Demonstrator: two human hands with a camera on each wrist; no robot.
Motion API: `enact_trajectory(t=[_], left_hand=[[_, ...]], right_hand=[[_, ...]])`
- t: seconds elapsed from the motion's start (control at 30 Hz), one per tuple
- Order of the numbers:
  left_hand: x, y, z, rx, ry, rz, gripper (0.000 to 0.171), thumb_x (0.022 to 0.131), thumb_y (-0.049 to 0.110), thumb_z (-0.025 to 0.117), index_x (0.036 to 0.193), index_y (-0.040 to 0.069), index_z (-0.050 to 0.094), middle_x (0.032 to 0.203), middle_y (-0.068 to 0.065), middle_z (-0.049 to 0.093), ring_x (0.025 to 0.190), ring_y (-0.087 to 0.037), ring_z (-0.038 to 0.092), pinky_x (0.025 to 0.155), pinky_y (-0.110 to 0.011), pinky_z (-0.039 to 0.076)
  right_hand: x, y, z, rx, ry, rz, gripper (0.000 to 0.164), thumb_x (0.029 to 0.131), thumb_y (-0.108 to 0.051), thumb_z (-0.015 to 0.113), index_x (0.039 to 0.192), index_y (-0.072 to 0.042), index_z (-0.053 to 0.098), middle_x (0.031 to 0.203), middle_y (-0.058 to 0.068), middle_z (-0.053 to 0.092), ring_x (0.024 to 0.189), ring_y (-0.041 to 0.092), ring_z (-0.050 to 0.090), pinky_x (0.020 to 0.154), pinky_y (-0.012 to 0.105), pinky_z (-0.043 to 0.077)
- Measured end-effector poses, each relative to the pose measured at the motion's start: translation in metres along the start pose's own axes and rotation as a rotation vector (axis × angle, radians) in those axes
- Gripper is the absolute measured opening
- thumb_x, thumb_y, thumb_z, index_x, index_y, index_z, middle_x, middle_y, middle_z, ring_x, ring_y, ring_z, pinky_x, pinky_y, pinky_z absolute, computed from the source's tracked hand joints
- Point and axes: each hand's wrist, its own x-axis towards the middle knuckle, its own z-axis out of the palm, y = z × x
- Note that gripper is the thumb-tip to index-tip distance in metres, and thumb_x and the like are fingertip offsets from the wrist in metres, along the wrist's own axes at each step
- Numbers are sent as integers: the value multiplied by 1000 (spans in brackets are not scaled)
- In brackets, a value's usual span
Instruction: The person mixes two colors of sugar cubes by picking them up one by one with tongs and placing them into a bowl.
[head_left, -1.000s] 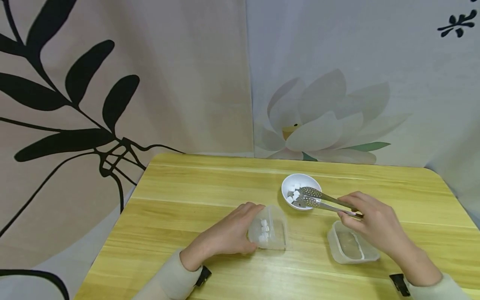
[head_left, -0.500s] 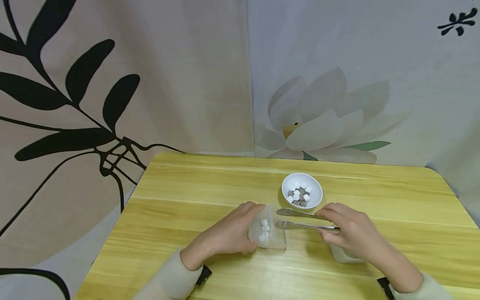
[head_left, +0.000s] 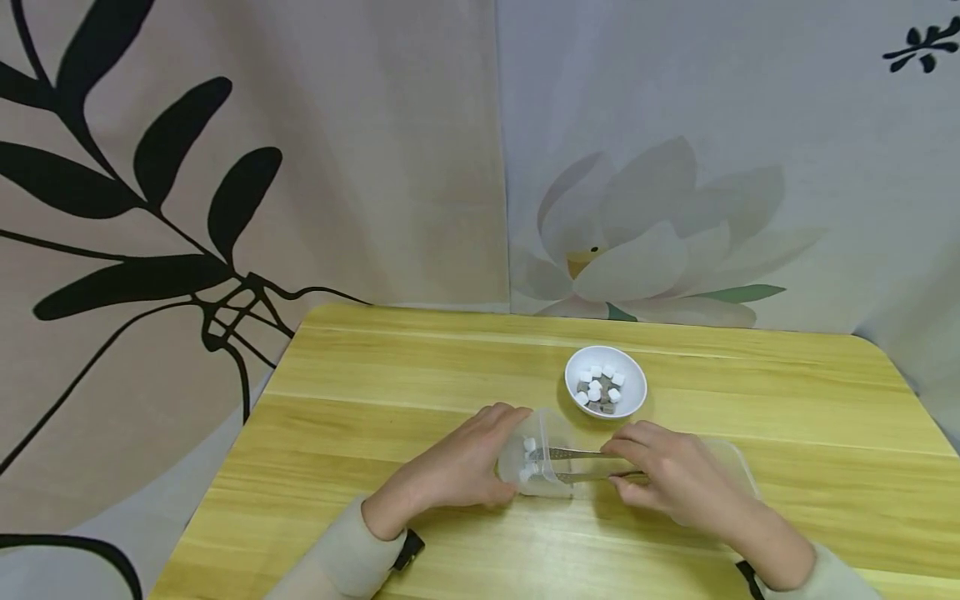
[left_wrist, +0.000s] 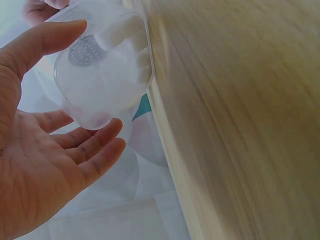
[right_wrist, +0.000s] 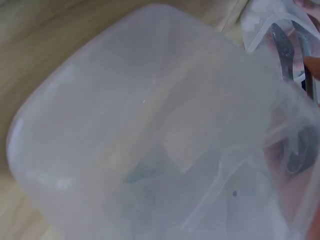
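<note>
My left hand (head_left: 465,467) grips a clear plastic container (head_left: 553,429) tipped on its side, its mouth facing right. White cubes (left_wrist: 135,37) lie along its lower wall, seen through the plastic in the left wrist view. From the right, my right hand (head_left: 675,475) holds metal tongs (head_left: 581,454), arms apart, with the tips inside that container. A perforated tong tip (left_wrist: 85,52) shows through the container's base. Beyond the hands stands a white bowl (head_left: 638,392) holding several white cubes (head_left: 594,390) and greyish pieces.
A second translucent container (head_left: 735,462) stands on the wooden table (head_left: 390,367), partly hidden behind my right hand; it fills most of the right wrist view. A patterned curtain (head_left: 390,167) hangs behind the table's far edge.
The tongs have left the bowl, come left and toward me, and entered the tipped container. White cubes now show clearly in the bowl. My left hand has stayed in place.
</note>
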Motion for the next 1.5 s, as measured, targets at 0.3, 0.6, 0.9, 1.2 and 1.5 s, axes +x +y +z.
enact_trajectory(t=[0.3, 0.6, 0.9, 1.2, 1.5], left_hand=[[0, 0, 0, -5, -4, 3, 102, 75, 15, 87, 161, 7, 33, 150, -7, 48, 136, -20, 46, 117, -40, 40], [0, 1, -1, -1, -5, 7, 101, 75, 15, 85, 161, 7, 33, 150, -7, 47, 136, -20, 46, 116, -40, 40], [0, 3, -1, -10, -5, -6, 100, 74, 13, 86, 161, 7, 35, 149, -8, 48, 134, -19, 47, 116, -40, 41], [0, 1, 0, -10, 2, -4, 101, 74, 12, 85, 161, 7, 34, 149, -7, 48, 135, -20, 46, 116, -40, 41], [0, 1, 0, -9, 11, 11, 99, 74, 12, 84, 160, 7, 36, 148, -8, 49, 134, -20, 47, 114, -41, 42]], right_hand=[[1, -2, 9, 17, 21, -73, 24, 78, -20, 78, 100, -11, 75, 97, -7, 68, 81, 7, 63, 64, 20, 54], [0, -2, 11, 21, 28, -82, 16, 90, -22, 71, 100, -11, 75, 98, -6, 69, 81, 9, 64, 64, 21, 54], [-2, -1, 1, 15, 44, -18, 21, 98, -30, 64, 101, -14, 76, 101, -9, 69, 86, 9, 66, 66, 22, 54], [-6, 10, -10, -18, 144, -3, 43, 108, -43, 45, 99, -15, 77, 98, -7, 72, 80, 12, 68, 57, 21, 53], [-12, 26, -24, -43, 218, 71, 48, 108, -50, 49, 96, -13, 77, 95, -6, 72, 78, 13, 68, 58, 24, 54]])
